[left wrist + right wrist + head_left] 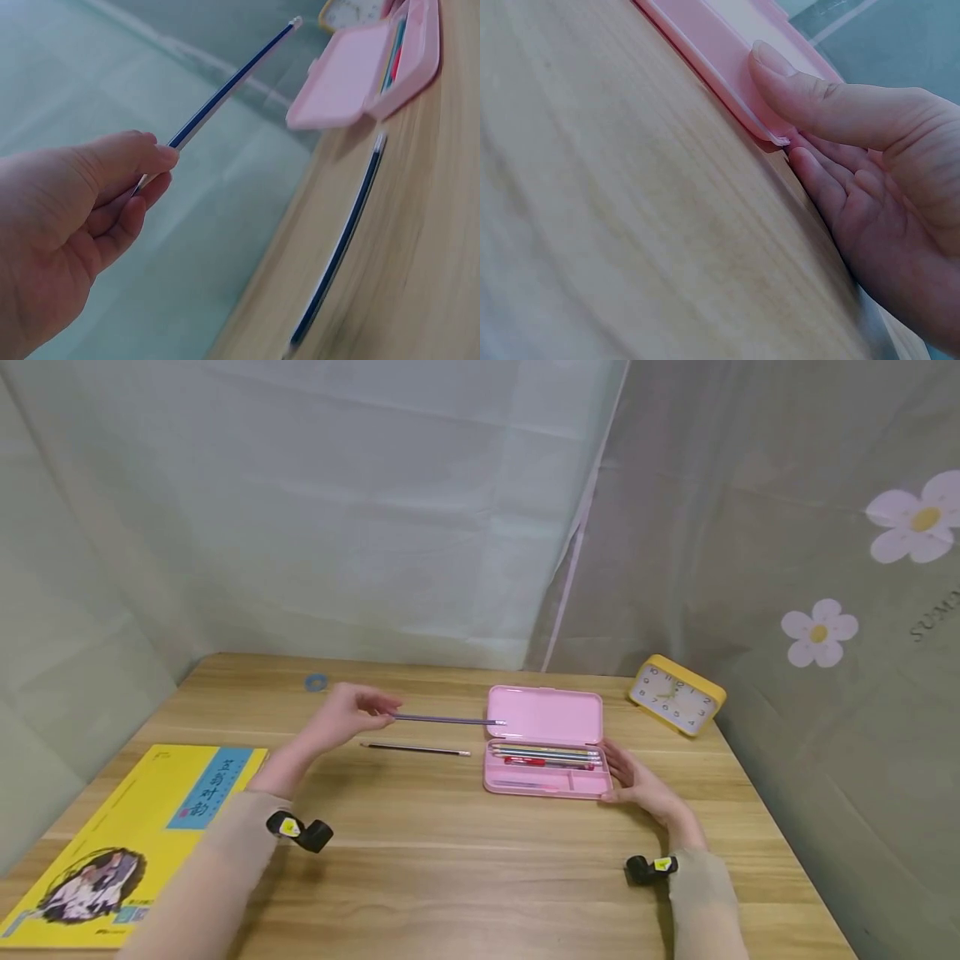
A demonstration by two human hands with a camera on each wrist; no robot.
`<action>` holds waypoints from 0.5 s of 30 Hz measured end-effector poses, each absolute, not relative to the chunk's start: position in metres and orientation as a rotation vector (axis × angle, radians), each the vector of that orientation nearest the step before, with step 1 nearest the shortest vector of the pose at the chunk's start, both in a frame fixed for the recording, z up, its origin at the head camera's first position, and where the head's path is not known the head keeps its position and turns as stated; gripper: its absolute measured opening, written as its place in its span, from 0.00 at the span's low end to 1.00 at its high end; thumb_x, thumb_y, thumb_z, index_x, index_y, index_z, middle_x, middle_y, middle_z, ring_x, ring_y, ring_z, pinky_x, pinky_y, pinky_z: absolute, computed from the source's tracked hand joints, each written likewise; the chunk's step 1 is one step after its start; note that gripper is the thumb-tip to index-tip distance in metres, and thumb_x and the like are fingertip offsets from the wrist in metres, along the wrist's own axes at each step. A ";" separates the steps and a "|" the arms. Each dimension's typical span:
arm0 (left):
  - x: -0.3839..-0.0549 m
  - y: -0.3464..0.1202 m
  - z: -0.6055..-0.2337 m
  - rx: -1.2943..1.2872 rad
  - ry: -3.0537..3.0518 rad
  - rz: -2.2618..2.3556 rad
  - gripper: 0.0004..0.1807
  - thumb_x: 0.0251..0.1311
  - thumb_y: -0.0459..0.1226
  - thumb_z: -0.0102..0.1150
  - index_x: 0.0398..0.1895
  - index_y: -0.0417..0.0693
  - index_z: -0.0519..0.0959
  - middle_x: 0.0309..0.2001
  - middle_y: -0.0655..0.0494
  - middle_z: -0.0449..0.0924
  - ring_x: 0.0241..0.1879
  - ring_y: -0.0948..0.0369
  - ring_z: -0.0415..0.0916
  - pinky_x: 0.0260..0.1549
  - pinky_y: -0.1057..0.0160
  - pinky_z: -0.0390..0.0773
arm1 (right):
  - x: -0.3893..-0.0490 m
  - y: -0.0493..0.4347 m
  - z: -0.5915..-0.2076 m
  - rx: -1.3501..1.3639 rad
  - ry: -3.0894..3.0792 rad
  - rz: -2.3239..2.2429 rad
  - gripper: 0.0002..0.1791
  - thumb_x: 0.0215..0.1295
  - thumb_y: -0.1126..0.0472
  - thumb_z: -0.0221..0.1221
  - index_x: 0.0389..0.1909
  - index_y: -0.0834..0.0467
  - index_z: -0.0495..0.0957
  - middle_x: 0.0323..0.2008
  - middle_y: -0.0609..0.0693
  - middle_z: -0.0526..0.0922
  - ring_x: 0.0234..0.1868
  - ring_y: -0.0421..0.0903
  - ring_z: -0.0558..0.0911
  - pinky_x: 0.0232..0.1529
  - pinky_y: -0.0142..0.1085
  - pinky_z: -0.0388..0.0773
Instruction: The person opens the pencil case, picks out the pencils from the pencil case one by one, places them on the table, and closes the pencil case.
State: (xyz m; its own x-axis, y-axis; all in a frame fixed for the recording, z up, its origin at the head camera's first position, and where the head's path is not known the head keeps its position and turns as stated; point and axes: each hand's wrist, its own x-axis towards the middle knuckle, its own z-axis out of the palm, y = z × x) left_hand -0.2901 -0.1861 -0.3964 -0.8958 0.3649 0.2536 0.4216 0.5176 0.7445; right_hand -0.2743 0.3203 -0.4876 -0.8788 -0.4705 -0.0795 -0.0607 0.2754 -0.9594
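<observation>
My left hand (347, 718) pinches a blue-and-white striped pencil (232, 84) near its pointed end. The pencil is raised off the table, its capped end reaching over the open lid in the head view. Below it a second dark striped pencil (416, 748) lies on the wood. The pink pencil case (588, 783) stands with its lid (547, 710) folded back. Several pencils (543, 752), a red pen (525, 762) and a thin pinkish stick lie inside. With thumb over the rim and fingers along the outside, my right hand (641, 785) grips the case's right end.
A yellow alarm clock (675, 695) stands at the back right, beyond the case. At the left lies a yellow book (97, 827), partly behind my left forearm. A small blue ring (316, 682) rests near the table's back edge. Curtains enclose the wooden table (465, 877).
</observation>
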 end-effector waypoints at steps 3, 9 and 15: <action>-0.289 -0.202 -0.401 -0.661 -2.690 -1.359 0.14 0.59 0.30 0.64 0.48 0.34 0.82 0.43 0.41 0.85 0.36 0.67 0.78 0.34 0.71 0.80 | -0.274 0.321 -0.488 -0.482 2.200 -1.640 0.57 0.56 0.69 0.67 0.76 0.65 0.37 0.77 0.67 0.40 0.75 0.68 0.45 0.58 0.14 0.60; -0.288 -0.231 -0.414 -0.630 -2.742 -1.432 0.16 0.61 0.28 0.61 0.51 0.28 0.79 0.44 0.36 0.84 0.36 0.73 0.80 0.36 0.73 0.80 | -0.276 0.321 -0.489 -0.483 2.194 -1.648 0.56 0.56 0.69 0.66 0.76 0.65 0.37 0.77 0.67 0.39 0.75 0.68 0.45 0.58 0.13 0.60; -0.289 -0.247 -0.432 -0.618 -2.789 -1.483 0.17 0.60 0.27 0.61 0.50 0.24 0.77 0.43 0.35 0.84 0.36 0.73 0.81 0.38 0.74 0.79 | -0.276 0.321 -0.488 -0.472 2.196 -1.642 0.57 0.56 0.69 0.67 0.76 0.65 0.37 0.77 0.67 0.40 0.76 0.67 0.45 0.59 0.14 0.60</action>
